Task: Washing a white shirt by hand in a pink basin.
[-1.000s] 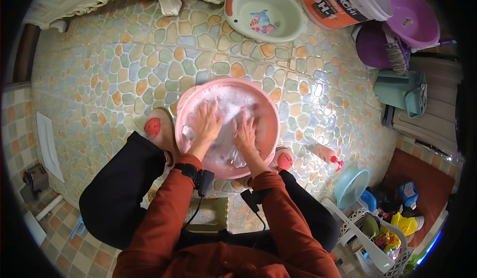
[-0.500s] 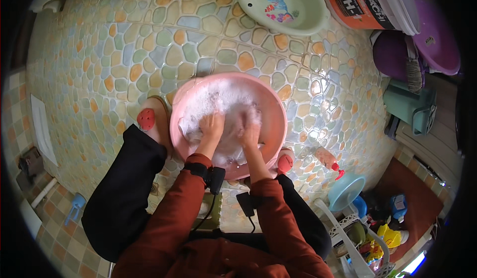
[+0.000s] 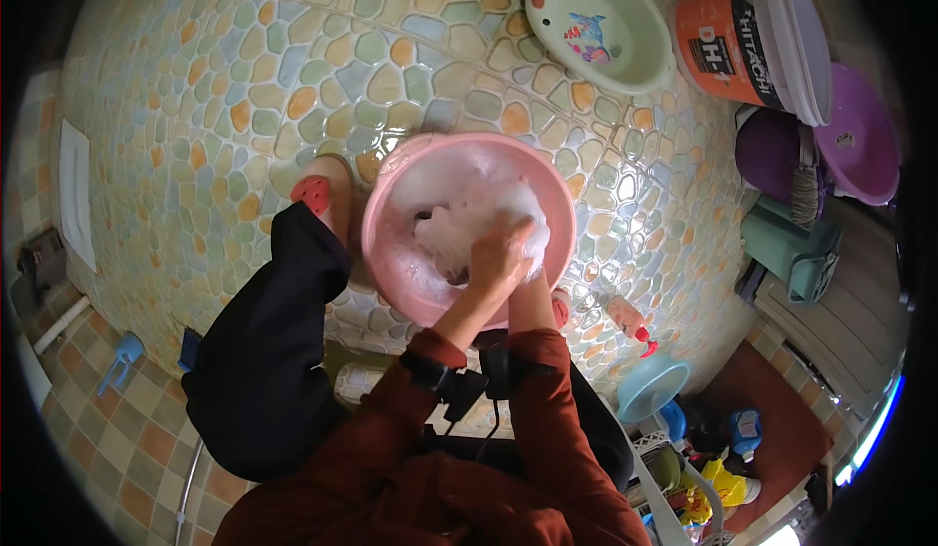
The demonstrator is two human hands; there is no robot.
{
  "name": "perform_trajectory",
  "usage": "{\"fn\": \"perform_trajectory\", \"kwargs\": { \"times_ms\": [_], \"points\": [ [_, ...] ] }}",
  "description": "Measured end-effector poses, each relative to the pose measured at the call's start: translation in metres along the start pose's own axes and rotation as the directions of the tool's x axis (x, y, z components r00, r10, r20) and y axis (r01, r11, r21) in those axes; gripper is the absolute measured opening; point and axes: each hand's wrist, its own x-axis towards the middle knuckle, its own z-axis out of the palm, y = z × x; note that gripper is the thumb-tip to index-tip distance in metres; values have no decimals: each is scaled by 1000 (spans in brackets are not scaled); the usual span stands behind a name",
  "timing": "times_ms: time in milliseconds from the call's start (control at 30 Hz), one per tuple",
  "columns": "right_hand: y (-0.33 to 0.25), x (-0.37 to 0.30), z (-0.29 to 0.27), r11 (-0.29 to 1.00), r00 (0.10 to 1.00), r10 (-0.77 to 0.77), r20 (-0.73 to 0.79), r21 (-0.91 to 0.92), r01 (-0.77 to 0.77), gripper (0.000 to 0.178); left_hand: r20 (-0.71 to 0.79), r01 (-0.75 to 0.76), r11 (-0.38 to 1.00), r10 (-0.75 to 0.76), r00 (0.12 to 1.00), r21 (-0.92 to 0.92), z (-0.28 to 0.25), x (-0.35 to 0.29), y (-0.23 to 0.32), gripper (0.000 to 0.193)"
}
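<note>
A pink basin [image 3: 375,238] of white suds [image 3: 459,167] stands on the floor between my feet. In it lies a soaked white cloth [image 3: 447,237], partly under the foam. My left hand [image 3: 502,253] is closed on the bunched cloth, right of the basin's middle. Right beside it, my right hand [image 3: 532,245] is pressed close against the left hand and the cloth. Foam and the left hand hide most of its fingers.
A pale green basin [image 3: 625,53], an orange and white bucket [image 3: 728,48] and a purple basin [image 3: 860,141] stand at the far right. Nearer are a pump bottle [image 3: 625,315], a light blue basin [image 3: 653,390] and a white chair [image 3: 640,468]. The pebble-patterned floor [image 3: 322,48] looks wet.
My hands were apart in the suds; now they are together at the basin's right side. The cloth is gathered up higher out of the foam. The view has shifted slightly.
</note>
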Motion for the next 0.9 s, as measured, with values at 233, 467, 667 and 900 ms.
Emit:
{"fn": "perform_trajectory", "kwargs": {
  "times_ms": [233, 467, 667, 900],
  "points": [
    [-21, -53, 61, 936, 930, -257, -264, -306, 173, 37, -84, 138, 990, -135, 987, 27, -23, 76, -64, 36],
    [-22, -35, -7, 633, 894, -409, -184, -763, 133, 59, -95, 348, 876, -336, 937, 334, -28, 39, -70, 66],
    [-27, -26, 32, 949, 941, 151, -303, -224, -224, 67, 100, 380, 925, -381, 919, 29, 8, 14, -88, 48],
    [-6, 25, -81, 991, 996, -47, -77, -129, 36, 63, -30, 21, 1000, -21, 999, -24, 27, -4, -10, 37]
  ]
}}
